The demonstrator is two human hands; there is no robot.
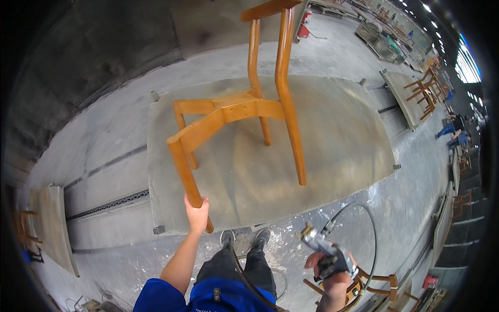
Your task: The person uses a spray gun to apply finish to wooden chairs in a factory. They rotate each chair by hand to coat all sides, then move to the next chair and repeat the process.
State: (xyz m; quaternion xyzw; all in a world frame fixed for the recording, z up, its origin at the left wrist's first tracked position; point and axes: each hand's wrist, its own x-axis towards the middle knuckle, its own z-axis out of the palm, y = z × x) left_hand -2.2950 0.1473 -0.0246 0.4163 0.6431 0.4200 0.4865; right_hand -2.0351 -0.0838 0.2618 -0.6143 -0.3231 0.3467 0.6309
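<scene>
A glossy orange-brown wooden chair frame (241, 110), without a seat, is over a large stained board (332, 151). My left hand (197, 212) is wrapped round the lower part of its nearest leg, and that leg's foot reaches past the board's near edge. Whether the other legs touch the board I cannot tell. On the right, my right hand (338, 281) grips a spray gun (325, 252), slightly blurred, with its nozzle end toward the board. A dark hose (375, 234) loops up from the gun and back down past my wrist.
Behind my right hand is another wooden chair frame (384, 283), low by the floor. A chain track (109, 205) runs along the floor to a second board (54, 229) at left. Farther right, more chairs (426, 91) stand on a board, with people (457, 132) nearby. A dark wall (104, 47) rises behind.
</scene>
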